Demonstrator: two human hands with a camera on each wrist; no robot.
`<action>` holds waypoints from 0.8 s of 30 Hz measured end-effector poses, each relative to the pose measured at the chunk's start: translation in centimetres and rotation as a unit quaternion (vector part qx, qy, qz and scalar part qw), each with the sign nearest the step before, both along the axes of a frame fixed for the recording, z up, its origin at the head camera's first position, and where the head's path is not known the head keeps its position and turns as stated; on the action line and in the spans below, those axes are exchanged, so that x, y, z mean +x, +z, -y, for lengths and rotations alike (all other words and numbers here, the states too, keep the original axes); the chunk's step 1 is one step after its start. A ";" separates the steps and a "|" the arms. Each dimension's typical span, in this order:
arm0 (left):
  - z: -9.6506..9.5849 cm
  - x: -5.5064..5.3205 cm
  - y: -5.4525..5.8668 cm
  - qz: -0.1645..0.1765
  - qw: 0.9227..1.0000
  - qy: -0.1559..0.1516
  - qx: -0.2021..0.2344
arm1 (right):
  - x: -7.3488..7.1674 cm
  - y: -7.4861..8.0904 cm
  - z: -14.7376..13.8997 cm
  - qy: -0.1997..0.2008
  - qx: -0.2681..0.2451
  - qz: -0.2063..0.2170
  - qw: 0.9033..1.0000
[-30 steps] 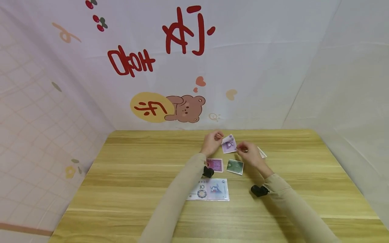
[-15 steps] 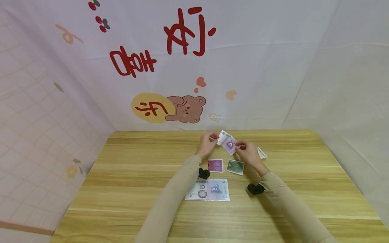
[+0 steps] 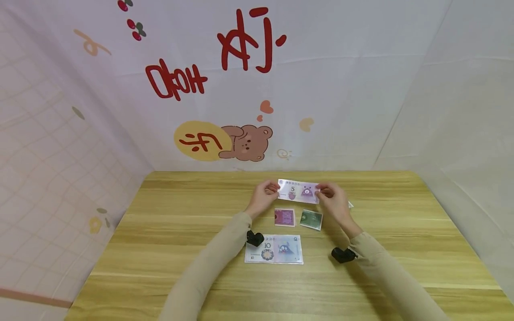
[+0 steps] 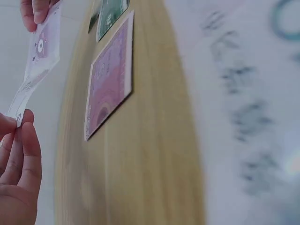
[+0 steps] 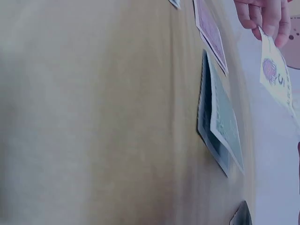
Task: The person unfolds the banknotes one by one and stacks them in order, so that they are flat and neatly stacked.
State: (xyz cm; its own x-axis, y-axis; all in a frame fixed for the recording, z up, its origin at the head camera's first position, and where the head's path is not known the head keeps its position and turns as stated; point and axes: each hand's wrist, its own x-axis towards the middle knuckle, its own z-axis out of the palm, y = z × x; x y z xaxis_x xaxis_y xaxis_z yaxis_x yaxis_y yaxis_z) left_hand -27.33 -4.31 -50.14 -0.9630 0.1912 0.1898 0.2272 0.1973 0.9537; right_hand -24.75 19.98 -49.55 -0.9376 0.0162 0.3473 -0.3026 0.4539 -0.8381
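A purple play banknote (image 3: pixel 298 191) marked 5 is stretched out between both hands above the back of the table, face toward me. My left hand (image 3: pixel 263 198) pinches its left end between thumb and fingers; in the left wrist view that hand (image 4: pixel 21 173) shows a slight bend in the banknote (image 4: pixel 42 51). The right end is pinched by my right hand (image 3: pixel 335 203), which is almost wholly outside the right wrist view. Just below lie a folded magenta banknote (image 3: pixel 284 217) and a folded green banknote (image 3: pixel 311 220), its halves gaping apart in the right wrist view.
A blue-white banknote (image 3: pixel 281 256) marked 10 lies flat nearer me, partly covered by the black wrist camera (image 3: pixel 254 238). Behind my right hand peeks the corner of another note (image 3: pixel 351 204). A white printed cloth (image 3: pixel 341 89) hangs along the wooden table's (image 3: pixel 180 223) back edge.
The purple banknote, folded over a second ago, has been pulled open to full length. My left hand has moved left and slightly down; the right hand shifted slightly right.
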 end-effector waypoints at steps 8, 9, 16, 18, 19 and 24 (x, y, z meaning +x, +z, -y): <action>1.6 1.8 0.5 0.054 0.998 -0.041 0.018 | 1.4 0.3 0.1 0.020 -0.011 -0.003 1.000; 1.8 2.1 0.6 0.068 0.996 -0.050 0.024 | 1.6 0.3 0.1 0.026 -0.014 -0.002 1.000; 2.9 3.9 0.8 0.130 0.988 -0.080 0.035 | 3.3 0.3 0.1 0.051 -0.006 0.021 0.998; 3.1 4.4 0.8 0.139 0.986 -0.082 0.033 | 3.9 0.1 0.1 0.052 0.002 0.030 0.998; 3.2 4.6 0.8 0.141 0.986 -0.085 0.033 | 4.1 0.0 0.1 0.053 0.006 0.033 0.998; 3.5 5.5 0.8 0.125 0.989 -0.081 0.014 | 5.1 -0.2 0.4 0.060 0.001 0.037 0.998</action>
State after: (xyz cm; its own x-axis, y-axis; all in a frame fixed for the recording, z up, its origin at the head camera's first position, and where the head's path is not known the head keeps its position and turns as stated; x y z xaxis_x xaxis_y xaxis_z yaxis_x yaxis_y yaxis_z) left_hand -21.82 -7.85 -49.31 -0.9378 0.3446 -0.0426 0.0104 0.1505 0.9886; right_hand -19.64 19.55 -49.70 -0.9560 -0.0978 0.2766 -0.2916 0.4196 -0.8596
